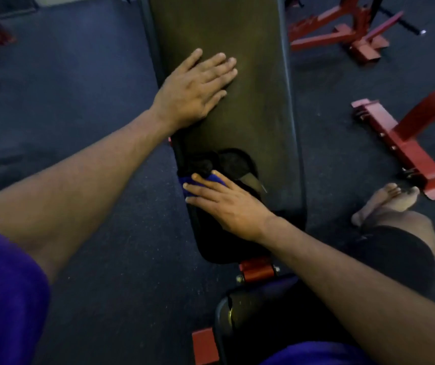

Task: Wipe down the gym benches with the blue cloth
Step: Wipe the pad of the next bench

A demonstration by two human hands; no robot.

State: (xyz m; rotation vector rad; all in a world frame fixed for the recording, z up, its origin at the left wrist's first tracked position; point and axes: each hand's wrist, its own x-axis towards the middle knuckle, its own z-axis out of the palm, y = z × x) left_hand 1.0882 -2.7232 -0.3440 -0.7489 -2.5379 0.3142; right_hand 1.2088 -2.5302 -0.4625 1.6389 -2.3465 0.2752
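Seen from a head-worn camera looking down, a person leans over a long, dark padded gym bench (237, 83) that runs away from the viewer across a dark speckled rubber floor (100, 75). The left hand (195, 88) lies flat on the left half of the upper pad, fingers straight and close together, bracing rather than gripping. The right hand (224, 204) reaches across lower down and presses a small bunched blue cloth (212, 179) against the left edge of the bench, near a worn, torn patch in the padding (233, 164); its fingers lie extended over the cloth, which shows only as a blue fold under the fingertips. The two hands are well apart, one above the other along the bench. A red metal hinge bracket (257, 270) joins this pad to a second dark seat pad (240, 312) nearer the viewer. Red steel equipment frames (406, 143) stand on the floor to the right, and a bare foot (385, 201) rests beside them. Purple sleeves edge the bottom of the view. Judging progress is hard: the pad shows no wet streaks or clear clean-and-dirty line, so how much has been wiped cannot be told. The cloth sits at the lower part of the long pad, which suggests this bench is mid-wipe, with the near seat pad and any other benches probably still to do.
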